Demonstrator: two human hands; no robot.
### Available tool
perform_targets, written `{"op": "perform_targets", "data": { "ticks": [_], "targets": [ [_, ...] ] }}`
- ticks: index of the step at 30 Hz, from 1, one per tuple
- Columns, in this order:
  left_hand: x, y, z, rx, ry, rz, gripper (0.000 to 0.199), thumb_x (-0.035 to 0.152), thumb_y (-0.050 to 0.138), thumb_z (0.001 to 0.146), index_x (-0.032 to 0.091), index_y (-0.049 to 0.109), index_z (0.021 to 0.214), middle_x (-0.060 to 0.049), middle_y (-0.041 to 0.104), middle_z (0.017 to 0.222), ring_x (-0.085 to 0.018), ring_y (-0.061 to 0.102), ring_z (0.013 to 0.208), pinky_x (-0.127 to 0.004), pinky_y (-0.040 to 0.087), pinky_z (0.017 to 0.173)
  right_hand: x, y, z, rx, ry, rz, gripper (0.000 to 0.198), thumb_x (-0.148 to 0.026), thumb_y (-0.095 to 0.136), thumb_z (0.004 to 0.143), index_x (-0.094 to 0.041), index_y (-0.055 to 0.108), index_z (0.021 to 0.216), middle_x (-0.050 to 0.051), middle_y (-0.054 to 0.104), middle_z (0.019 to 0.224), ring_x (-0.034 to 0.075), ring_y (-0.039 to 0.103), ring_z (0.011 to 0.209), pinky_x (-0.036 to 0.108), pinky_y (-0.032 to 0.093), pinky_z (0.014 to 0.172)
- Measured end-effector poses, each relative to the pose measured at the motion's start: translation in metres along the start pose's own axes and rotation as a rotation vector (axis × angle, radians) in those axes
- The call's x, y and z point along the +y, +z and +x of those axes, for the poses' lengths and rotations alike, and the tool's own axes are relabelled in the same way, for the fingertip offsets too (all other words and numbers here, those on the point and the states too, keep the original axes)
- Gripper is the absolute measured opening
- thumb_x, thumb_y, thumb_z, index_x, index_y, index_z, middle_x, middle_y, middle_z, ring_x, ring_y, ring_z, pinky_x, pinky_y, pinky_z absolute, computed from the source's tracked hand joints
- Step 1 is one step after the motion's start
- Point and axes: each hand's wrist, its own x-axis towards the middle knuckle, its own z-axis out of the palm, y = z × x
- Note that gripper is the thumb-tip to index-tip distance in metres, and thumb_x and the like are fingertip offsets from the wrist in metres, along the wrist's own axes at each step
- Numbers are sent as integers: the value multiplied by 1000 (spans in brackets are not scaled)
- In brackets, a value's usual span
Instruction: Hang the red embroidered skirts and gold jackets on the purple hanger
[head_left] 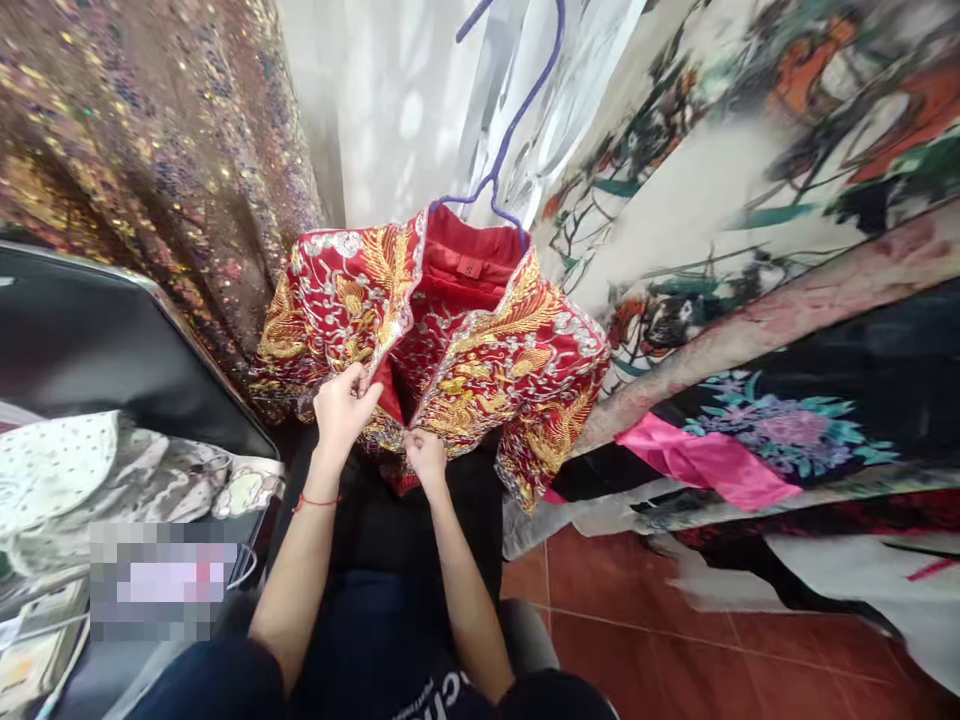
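Observation:
A red jacket point(517, 350) with gold and silver embroidery hangs from a purple hanger point(504, 150), its collar at the top and its front partly parted. A red size label point(470, 268) shows inside the neck. My left hand point(346, 408) is closed on the left front edge of the jacket, partway down the opening. Lower down, my right hand point(426, 456) pinches the other front edge near the hem. The fingertips of my right hand are partly hidden. Both sleeves hang loose at the sides.
Sequinned fabric point(165, 130) drapes at the left. A black chair point(90, 330) beside me bears a spotted cloth bag point(135, 470). Printed fabrics point(712, 190) hang at the right, with a pink strip of cloth point(705, 460) among them. Red floor tiles point(630, 630) lie below.

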Motion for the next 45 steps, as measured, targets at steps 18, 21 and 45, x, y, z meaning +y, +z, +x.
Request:
{"op": "perform_targets", "data": {
  "ticks": [18,21,45],
  "targets": [
    [-11,-10,-10,122,62,-95,23,29,58,75,21,39,65,6,40,57,-9,35,53,-23,31,61,-15,10,-30,-120,72,-248,32,-36,48,100,-28,79,95,4,80,92,18,74,87,26,51,78],
    [-10,-12,-11,124,67,-90,23,29,58,76,21,39,65,6,42,58,-10,37,53,-23,32,61,-19,12,-24,-108,72,-271,33,-34,47,101,-24,79,100,9,80,99,21,74,93,29,52,83],
    [-27,-42,1,144,83,-349,21,23,60,72,20,40,65,6,42,61,-8,36,56,-23,31,58,-27,-34,-46,-353,14,121,25,-39,63,96,-15,73,94,3,73,81,14,70,74,27,56,75]
  ]
}}
